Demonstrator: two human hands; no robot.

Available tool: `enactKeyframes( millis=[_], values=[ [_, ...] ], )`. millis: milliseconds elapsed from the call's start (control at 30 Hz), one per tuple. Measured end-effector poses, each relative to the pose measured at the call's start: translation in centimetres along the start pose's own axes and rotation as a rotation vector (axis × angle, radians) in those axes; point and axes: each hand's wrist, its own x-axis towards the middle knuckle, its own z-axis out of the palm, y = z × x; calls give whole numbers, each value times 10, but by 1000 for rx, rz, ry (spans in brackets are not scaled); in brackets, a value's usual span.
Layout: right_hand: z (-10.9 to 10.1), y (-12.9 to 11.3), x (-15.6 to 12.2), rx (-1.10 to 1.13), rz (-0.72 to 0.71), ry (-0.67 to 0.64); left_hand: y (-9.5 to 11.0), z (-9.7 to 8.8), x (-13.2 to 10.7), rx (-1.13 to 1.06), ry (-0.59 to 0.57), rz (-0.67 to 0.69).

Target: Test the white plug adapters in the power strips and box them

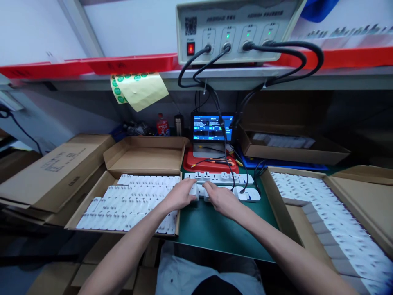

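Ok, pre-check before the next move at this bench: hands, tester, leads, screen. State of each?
1. Hands: ok. Left hand and right hand both rest on white power strips on the green mat.
2. Tester power: ok. Red power switch lit on the bench tester.
3. Channel lamps: cannot tell. Three green lamps lit, fourth unclear.
4. Tester leads: ok. Four black leads plugged into its front.
5. Screen: cannot tell. Small monitor lit, text too small to read.

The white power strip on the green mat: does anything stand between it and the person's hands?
Nothing visible does: the left hand and right hand already touch the white power strip. A black cable lies further right, away from both hands.
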Motion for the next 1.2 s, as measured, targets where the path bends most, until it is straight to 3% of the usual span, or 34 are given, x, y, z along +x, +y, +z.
enactKeyframes(
  millis=[233, 333, 500, 633, 800, 933, 1067, 1200],
  values=[
    [-12, 19, -43, 78, -40, 209, 2, 10, 12, 117, -52, -27],
    [-15, 44, -67, 121, -28, 294, 6, 17, 12, 181, -78, -34],
    [-11, 100, -91, 138, 126, 337, 20, 16, 13, 333, -132, -17],
    [-1, 125, -87, 252, 207, 329, 38, 18, 25, 247, -36, 78],
    [18, 122, -67, 522, 154, 375, 70, 57, 52, -31, 49, 227],
    [26, 118, -63, 547, 169, 487, 82, 85, 68, -41, 59, 214],
    [18, 116, -68, 599, 159, 575, 81, 91, 75, -56, 96, 167],
    [6, 110, -72, 633, 144, 573, 85, 94, 76, 16, 82, 130]
  ],
)
